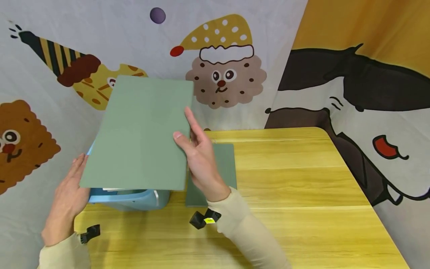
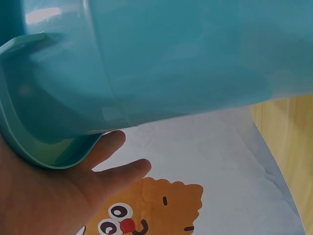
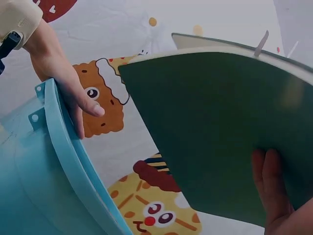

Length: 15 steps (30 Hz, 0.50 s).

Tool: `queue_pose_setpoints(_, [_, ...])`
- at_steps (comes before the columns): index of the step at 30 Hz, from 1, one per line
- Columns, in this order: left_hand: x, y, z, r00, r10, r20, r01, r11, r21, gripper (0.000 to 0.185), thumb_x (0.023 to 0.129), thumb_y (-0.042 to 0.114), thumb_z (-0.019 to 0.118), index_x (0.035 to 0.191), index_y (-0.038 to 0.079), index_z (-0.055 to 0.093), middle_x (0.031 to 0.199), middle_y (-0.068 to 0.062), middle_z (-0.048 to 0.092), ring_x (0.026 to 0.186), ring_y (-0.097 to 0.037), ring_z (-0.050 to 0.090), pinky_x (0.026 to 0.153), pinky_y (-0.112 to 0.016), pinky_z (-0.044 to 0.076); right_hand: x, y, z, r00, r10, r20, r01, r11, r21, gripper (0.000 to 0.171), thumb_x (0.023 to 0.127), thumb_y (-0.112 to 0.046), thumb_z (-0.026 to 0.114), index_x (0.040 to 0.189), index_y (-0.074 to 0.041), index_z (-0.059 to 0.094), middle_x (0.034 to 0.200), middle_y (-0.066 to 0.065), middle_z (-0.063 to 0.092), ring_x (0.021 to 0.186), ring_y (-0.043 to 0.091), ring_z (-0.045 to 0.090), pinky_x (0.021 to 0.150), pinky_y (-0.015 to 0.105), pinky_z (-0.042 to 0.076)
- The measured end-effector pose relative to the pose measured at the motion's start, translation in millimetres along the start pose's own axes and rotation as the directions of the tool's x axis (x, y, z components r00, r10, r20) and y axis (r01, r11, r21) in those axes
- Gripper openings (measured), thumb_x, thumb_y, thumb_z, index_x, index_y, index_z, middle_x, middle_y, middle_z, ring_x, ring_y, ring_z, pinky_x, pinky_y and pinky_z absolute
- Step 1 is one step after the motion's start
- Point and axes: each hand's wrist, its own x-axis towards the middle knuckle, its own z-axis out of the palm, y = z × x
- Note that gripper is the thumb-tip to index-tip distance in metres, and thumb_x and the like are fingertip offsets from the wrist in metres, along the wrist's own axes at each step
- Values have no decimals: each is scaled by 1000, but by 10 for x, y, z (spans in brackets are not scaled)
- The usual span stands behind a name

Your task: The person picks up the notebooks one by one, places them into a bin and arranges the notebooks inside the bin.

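- Where the left hand (image 1: 65, 198) lies flat with its fingers straight against the side of the blue plastic bin (image 1: 129, 198), it seems placed to steady that bin rather than lift it; the left wrist view shows the palm (image 2: 44, 196) pressed to the flared rim (image 2: 29, 147), holding nothing in a curl.
- The bin stands at the near left of the yellow surface (image 1: 302, 179), mostly hidden in the head view; its walls are smooth, glossy and curved, with a thin projecting lip.
- Over the bin's mouth hangs the green notebook (image 1: 142, 132), tilted, its flat matte cover facing the head camera. In my judgement it is held this way so its lower edge lines up with the opening.
- The right hand (image 1: 198, 157) grasps the notebook at its right edge, thumb on the front cover and fingers (image 3: 269, 186) behind it. The right wrist view shows a pale page block and a thin ribbon marker (image 3: 260, 44) at the top.
- A second green book (image 1: 221, 164) lies flat on the surface just behind the right hand, partly covered by it.
- The surface is light wood grain, smooth with rounded corners; soft printed cartoon cloth (image 1: 221, 74) hangs behind it.
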Motion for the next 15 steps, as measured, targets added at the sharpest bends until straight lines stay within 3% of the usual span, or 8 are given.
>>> queue_pose_setpoints(7, [4,10,-22,998,-56,0,56,997,-46,64,114,44,17,167,11,3,172,-21,0,157,-45,-3,116,-75,7,110,96,129,1000,7,-10,-7,1000,-9,67,101,-3,61,162,-20,37,166,-19,28,154,0,17,126,27,14])
queue_pose_setpoints(15, [4,5,-12,1000,-5,-22,5,1000,-15,65,115,43,18,165,2,12,171,-24,7,156,-46,4,118,-72,9,176,201,167,998,61,-31,-63,994,-86,67,105,-7,56,163,-27,32,165,-24,24,154,-1,15,126,30,15])
